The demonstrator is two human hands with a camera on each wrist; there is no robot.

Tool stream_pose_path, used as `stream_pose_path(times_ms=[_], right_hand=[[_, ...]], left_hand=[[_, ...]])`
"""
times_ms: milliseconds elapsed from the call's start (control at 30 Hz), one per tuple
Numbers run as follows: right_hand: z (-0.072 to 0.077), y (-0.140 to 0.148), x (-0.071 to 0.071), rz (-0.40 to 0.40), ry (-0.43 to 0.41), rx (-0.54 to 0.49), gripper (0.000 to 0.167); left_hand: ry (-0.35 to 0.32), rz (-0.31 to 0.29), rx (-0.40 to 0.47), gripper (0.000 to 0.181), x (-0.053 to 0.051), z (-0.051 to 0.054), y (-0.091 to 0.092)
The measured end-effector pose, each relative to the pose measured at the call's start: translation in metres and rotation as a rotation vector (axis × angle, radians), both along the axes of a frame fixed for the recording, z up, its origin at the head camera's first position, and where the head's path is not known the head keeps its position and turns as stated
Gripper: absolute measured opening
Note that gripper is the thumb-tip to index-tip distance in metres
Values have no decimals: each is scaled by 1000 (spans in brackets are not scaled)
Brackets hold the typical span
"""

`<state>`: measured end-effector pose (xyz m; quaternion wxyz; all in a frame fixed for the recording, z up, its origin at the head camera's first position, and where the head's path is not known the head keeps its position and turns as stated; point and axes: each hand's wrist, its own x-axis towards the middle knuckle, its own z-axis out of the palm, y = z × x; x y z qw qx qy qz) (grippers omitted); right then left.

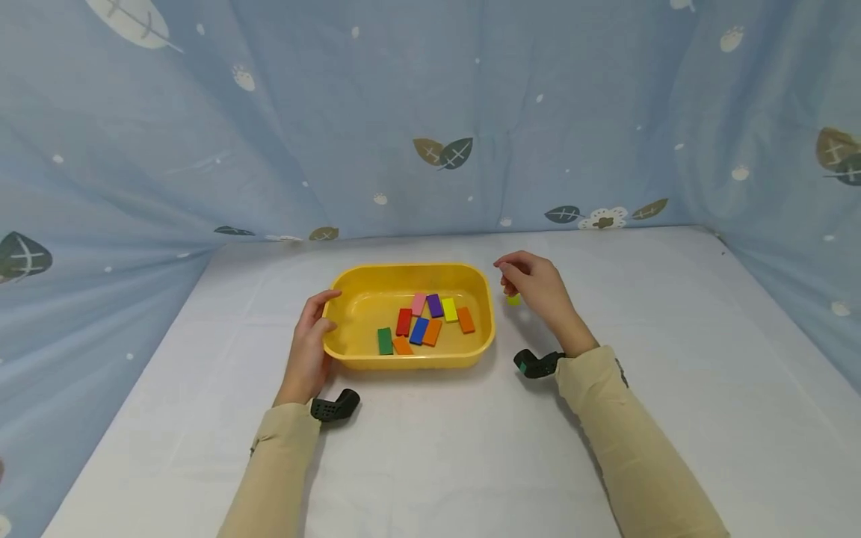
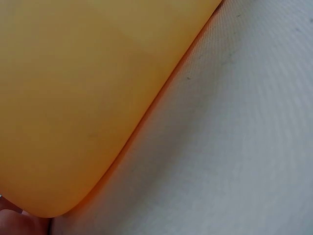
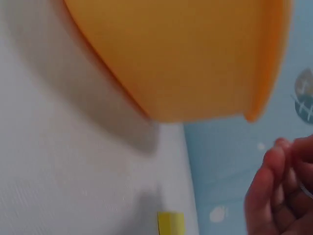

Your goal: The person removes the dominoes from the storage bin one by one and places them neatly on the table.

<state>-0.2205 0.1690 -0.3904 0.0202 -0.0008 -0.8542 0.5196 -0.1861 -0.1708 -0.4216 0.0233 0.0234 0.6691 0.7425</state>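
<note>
A yellow plastic tub (image 1: 403, 362) stands on the white cloth. Several small coloured blocks lie scattered inside it, among them a green block (image 1: 385, 341), a red block (image 1: 403, 322) and a purple block (image 1: 434, 305). My left hand (image 1: 309, 344) grips the tub's left end, thumb and fingers at the rim. Just beyond the tub's right end, my right hand (image 1: 534, 288) hovers with loosely bent fingers; no object shows in it. Below that hand a yellow block (image 3: 170, 223) sits on the cloth, mostly covered by the hand in the head view.
A white cloth (image 1: 430, 448) covers the table. Blue patterned fabric (image 1: 377, 112) hangs behind it and along both sides. Each wrist carries a black camera mount, one left (image 1: 335, 406) and one right (image 1: 538, 364).
</note>
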Motion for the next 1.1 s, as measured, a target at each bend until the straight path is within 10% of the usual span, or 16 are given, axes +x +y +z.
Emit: stream_pose_path(times_ms=[300, 733, 1100], right_hand=[[-2, -23, 9, 113, 219, 132, 25], [4, -60, 24, 233, 425, 790, 21], [-2, -68, 27, 315, 388, 999, 28]], left_hand=[[-8, 5, -37, 49, 7, 8, 5], [8, 13, -14, 48, 5, 4, 1], [24, 27, -16, 48, -3, -10, -2]])
